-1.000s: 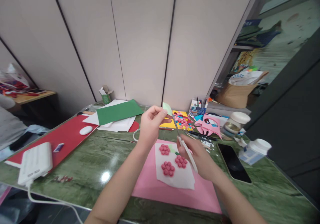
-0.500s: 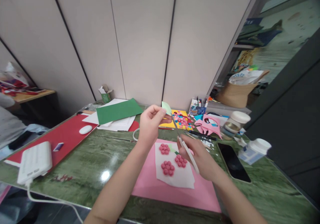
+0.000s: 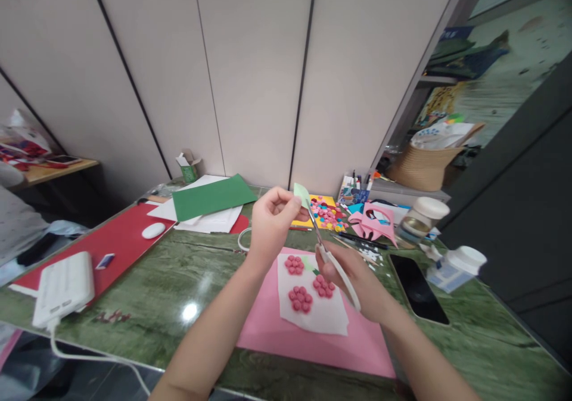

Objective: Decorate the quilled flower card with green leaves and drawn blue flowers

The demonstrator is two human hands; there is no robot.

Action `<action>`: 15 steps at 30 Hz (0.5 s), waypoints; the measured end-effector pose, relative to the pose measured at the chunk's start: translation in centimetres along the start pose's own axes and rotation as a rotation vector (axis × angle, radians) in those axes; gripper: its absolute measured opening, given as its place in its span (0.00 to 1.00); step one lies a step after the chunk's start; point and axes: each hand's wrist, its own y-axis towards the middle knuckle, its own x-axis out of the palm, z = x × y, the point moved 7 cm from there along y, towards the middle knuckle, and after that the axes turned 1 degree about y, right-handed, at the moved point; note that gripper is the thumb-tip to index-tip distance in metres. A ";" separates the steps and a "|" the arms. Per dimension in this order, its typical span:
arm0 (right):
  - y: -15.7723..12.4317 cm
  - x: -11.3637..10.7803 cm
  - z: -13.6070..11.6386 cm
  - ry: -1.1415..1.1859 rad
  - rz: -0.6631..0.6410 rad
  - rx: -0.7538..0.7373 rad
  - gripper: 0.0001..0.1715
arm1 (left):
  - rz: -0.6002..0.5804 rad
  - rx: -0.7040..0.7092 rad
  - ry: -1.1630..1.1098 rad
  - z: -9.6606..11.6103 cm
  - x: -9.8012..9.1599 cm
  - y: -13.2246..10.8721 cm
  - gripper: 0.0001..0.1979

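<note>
My left hand (image 3: 276,216) pinches a small piece of light green paper (image 3: 301,193) between thumb and fingers, above the table. In my right hand (image 3: 346,273) is a pair of white-handled scissors (image 3: 342,279), its blades pointing up and touching the paper's lower right edge. Below the hands lies a white paper sheet (image 3: 313,323) on a larger pink sheet (image 3: 268,338). Three pink flower shapes made of small balls, one of them a flower (image 3: 300,300) at the front, sit on the white paper. Green leaf pieces beside them are partly hidden by my right hand.
Behind my hands, yellow paper (image 3: 330,201) holds colourful pompoms. At right are a pink cut-out sheet (image 3: 379,228), a phone (image 3: 419,288) and a white bottle (image 3: 460,269). Green paper (image 3: 213,197), a red sheet (image 3: 123,249) and a power bank (image 3: 65,288) lie left. A person sits far left.
Both hands have shifted slightly right with the light green paper. The scissors' blades have tilted a little and stay against the paper's edge.
</note>
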 end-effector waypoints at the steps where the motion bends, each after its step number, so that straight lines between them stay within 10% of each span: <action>1: 0.0 0.0 -0.1 0.006 -0.001 -0.002 0.31 | 0.002 0.001 -0.001 0.0 0.0 0.0 0.09; 15: 0.1 0.1 -0.1 0.033 -0.014 -0.012 0.30 | -0.020 0.030 -0.024 0.3 0.1 -0.1 0.09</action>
